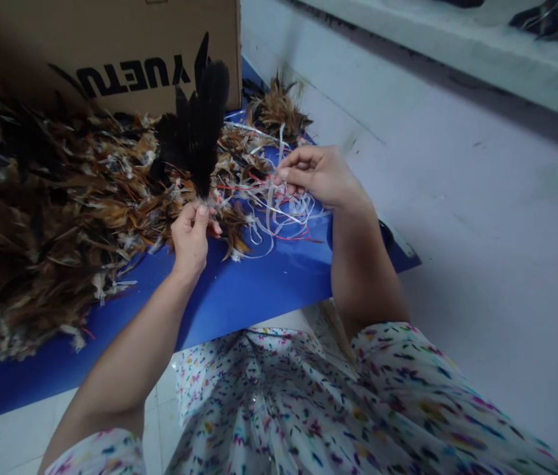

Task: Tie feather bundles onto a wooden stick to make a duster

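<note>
My left hand point(192, 234) is closed on the base of a bunch of black feathers point(204, 125), which stands upright above my fingers. Thumb and fingers pinch its pale, fluffy quill end. To the right, my right hand point(316, 175) has its thumb and fingertips drawn together over a loose tangle of white and red ribbon strips point(293, 211). A strip seems to touch the fingertips, but I cannot make out exactly what is between them. Brown feather bunches point(111, 178) with pale tied ends are heaped behind and to the left of my left hand.
A blue table point(249, 290) carries the feathers. Behind the heap stands a cardboard box point(111, 39) with black lettering. Another brown feather clump point(281, 112) lies by the pale wall point(457, 198) on the right. A ledge point(457, 53) runs along that wall, with dark items on it.
</note>
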The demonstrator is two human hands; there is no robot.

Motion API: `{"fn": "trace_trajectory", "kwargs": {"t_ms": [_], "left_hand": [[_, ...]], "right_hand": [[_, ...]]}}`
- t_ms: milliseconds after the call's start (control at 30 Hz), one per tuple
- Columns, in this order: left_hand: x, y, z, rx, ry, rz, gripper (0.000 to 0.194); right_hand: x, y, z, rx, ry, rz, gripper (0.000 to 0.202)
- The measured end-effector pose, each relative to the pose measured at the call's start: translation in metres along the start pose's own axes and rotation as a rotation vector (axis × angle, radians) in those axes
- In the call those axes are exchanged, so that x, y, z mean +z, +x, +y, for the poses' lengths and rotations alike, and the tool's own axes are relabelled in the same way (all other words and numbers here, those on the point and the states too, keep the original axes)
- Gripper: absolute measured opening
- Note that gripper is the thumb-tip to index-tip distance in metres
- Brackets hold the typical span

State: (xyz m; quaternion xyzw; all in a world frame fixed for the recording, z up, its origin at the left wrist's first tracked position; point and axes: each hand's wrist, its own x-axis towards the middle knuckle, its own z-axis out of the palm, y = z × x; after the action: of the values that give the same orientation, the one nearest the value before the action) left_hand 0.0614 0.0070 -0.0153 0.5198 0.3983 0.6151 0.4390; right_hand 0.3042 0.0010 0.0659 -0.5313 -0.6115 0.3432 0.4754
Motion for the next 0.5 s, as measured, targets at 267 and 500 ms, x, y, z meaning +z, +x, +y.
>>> {"fn": "trace_trajectory", "kwargs": {"t_ms": [267, 500], "left_hand": [[0.001, -0.003, 0.002, 0.002, -0.016, -0.037, 0.046], [0.005, -0.009, 0.01, -0.098, -0.095, -0.115, 0.048]], "right_hand": [[0.001, -0.003, -0.004, -0.008, 0.104, -0.018, 0.019], [0.007, -0.006, -0.009, 0.049, 0.114, -0.123, 0.027]]}}
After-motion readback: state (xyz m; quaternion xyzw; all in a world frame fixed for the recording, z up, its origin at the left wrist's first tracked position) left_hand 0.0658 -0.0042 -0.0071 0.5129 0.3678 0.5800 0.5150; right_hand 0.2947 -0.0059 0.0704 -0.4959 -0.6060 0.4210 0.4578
